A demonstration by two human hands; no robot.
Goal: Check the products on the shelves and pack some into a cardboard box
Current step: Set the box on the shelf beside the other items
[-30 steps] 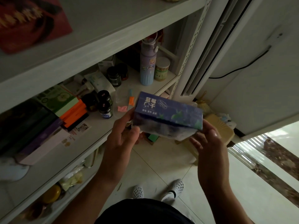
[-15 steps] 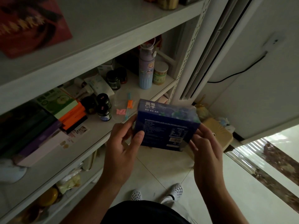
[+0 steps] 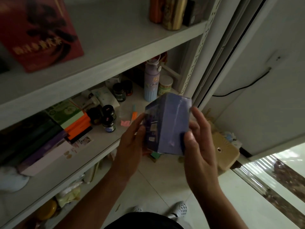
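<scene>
Fingers: the left hand [image 3: 132, 142] lays its fingers [image 3: 137, 121] along the blue box [image 3: 171, 126], thumb on the near face. The right hand [image 3: 200, 151] runs its fingers [image 3: 198, 116] up the right edge, thumb pinching the lower corner.
Box position: in the air between both hands, just in front of the middle shelf [image 3: 102, 146], standing on end.
Change: half a second ago it lay wide with the printed back label facing the camera; now a plain pale panel faces it.
Meaning: probably still inspection, face by face. Packing has not begun, and no cardboard box is clearly visible.
</scene>
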